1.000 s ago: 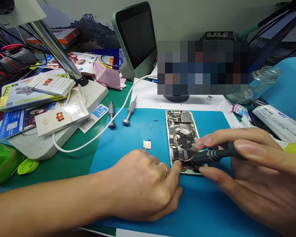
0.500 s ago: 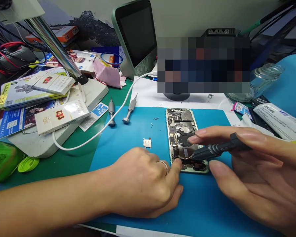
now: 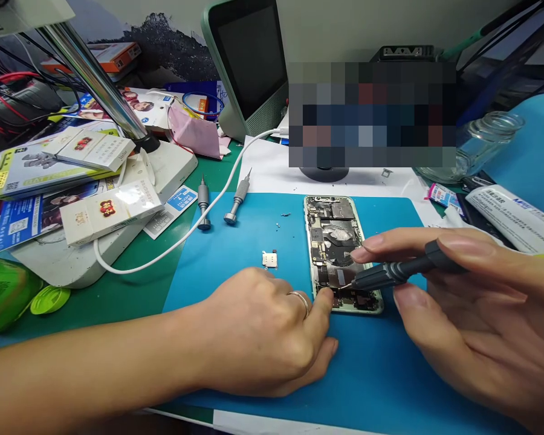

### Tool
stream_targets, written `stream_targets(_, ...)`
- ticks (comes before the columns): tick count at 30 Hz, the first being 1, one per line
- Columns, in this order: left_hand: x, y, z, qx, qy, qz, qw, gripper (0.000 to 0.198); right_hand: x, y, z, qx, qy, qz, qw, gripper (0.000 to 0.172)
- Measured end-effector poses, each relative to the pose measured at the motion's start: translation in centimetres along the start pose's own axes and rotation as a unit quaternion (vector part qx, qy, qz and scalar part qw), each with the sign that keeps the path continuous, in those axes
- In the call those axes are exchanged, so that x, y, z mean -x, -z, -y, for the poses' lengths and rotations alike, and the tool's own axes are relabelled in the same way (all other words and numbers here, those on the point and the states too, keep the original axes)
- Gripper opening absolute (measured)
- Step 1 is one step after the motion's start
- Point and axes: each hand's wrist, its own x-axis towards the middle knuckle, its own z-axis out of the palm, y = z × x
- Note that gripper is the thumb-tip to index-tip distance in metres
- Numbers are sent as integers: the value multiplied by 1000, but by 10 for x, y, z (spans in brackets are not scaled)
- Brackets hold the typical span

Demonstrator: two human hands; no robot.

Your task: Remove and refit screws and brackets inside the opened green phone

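An opened smartphone point(image 3: 340, 241) lies on a blue mat point(image 3: 236, 241), with its inner boards and a round coil part exposed. Against the phone's lower left part presses the index fingertip of my left hand point(image 3: 267, 332); its other fingers are curled, and a ring is on one. My right hand point(image 3: 453, 302) holds a dark grey precision screwdriver point(image 3: 390, 275) nearly level, its handle end against the fingers. The screwdriver's thin tip reaches into the phone's lower part, close to my left fingertip. Left of the phone lies a small metal part point(image 3: 269, 260) like a card reader.
Two more screwdrivers point(image 3: 202, 202) stand near a white cable point(image 3: 181, 244). Tiny screws point(image 3: 278, 226) lie beside the phone. Boxes point(image 3: 111, 211) rest on a white lamp base point(image 3: 72, 266) at left. A screen device point(image 3: 249, 66) and glass jar point(image 3: 489, 139) stand behind.
The view has shifted very slightly. My right thumb has moved a little to the right, away from the phone; the left hand stays on the phone.
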Motion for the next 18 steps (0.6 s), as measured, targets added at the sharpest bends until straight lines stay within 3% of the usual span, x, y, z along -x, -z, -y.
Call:
stream_targets(8,-1,2,1,-1,-4,3,1000,39,-10,8,4,24,0,7,1000,38)
stream_targets(12,-1,1,1,0,-3,-2,1000,38,-22,15,7,87,7,70,994,23)
stream_targets(18,-3,1,1,-3,0,3,1000,38,-24,22,7,186,94,51,977,10)
